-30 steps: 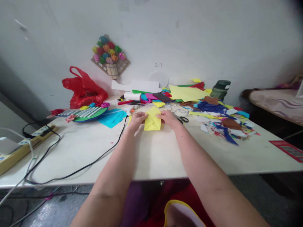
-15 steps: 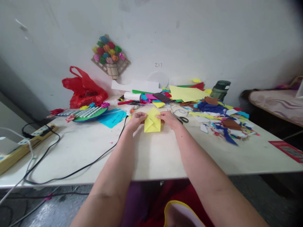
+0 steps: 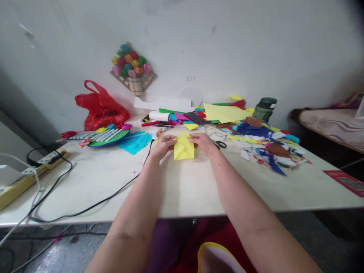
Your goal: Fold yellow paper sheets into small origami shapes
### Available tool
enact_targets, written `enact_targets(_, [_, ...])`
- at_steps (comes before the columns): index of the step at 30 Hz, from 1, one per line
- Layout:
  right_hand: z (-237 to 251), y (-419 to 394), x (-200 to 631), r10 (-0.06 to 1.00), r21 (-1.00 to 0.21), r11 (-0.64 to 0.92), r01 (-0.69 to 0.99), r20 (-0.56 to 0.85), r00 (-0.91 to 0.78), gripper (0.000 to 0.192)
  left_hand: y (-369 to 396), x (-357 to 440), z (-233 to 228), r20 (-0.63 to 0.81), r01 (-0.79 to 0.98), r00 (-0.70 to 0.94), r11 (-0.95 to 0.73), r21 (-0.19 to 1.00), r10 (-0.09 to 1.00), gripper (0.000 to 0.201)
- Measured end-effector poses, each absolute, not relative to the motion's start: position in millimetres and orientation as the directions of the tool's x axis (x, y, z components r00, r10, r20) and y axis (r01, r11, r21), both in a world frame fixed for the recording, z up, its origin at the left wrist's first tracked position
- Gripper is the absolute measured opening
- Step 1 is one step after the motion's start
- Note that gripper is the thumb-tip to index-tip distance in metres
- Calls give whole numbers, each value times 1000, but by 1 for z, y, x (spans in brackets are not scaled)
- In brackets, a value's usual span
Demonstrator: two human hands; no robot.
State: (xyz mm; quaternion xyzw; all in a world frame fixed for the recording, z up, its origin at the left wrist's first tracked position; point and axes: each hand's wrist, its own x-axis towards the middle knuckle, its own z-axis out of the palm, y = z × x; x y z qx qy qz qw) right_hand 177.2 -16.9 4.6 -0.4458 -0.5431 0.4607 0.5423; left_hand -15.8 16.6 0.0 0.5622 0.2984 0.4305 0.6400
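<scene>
In the head view, a folded piece of yellow paper (image 3: 184,148) is seen at the centre of the frame, matte and creased into overlapping triangular flaps, with a squarish lower edge resting on the pale, smooth surface (image 3: 182,185). To its right, in the middle right of the frame, a loose heap of paper scraps (image 3: 267,146) in blue, brown, white and yellow is spread, jagged in outline. A crumpled, glossy red plastic bag (image 3: 100,107) is set at the upper left, against the wall, and a thin black cable (image 3: 93,204) is curved across the lower left of the surface.

Compared with half a second earlier, the pointed top of the yellow paper has been pressed lower, so that its outline is flatter; it has otherwise stayed in place.

Both forearms are stretched forward from the bottom of the frame. The left hand (image 3: 163,145) is pinched on the paper's upper left edge, and the right hand (image 3: 202,143) is pinched on its upper right edge, the fingertips being curled inward toward each other.
</scene>
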Motion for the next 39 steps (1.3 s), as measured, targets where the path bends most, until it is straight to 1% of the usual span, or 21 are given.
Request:
enact_targets(6, [2,-15,178,979,-978,205,-43,206,-7,24,15,-15,1,107,-277,431,18,961,896,25])
enact_targets(13, [1,-15,178,973,-970,231,-71,231,6,21,13,-14,1,115,-284,405,5,959,907,21])
enact_targets(18, [1,-15,177,968,-968,252,-22,252,-2,20,14,-13,1,110,-274,391,2,962,914,19])
enact_targets(25, [8,-22,174,960,-959,279,41,279,-7,18,18,-13,0,143,-288,400,-24,957,905,17])
enact_targets(28, [9,-24,175,958,-956,287,55,286,-28,18,17,-12,-1,153,-239,381,-63,969,912,21])
enact_targets(32, [10,-24,174,953,-951,303,66,301,-32,25,15,-10,-1,163,-177,351,-105,978,922,30])
enact_targets(36, [11,-25,172,955,-948,297,113,298,-10,24,13,-9,1,168,-176,355,-111,978,919,37])
enact_targets(39, [11,-25,171,960,-953,279,117,281,0,21,13,-9,1,212,-193,361,-150,970,908,40])
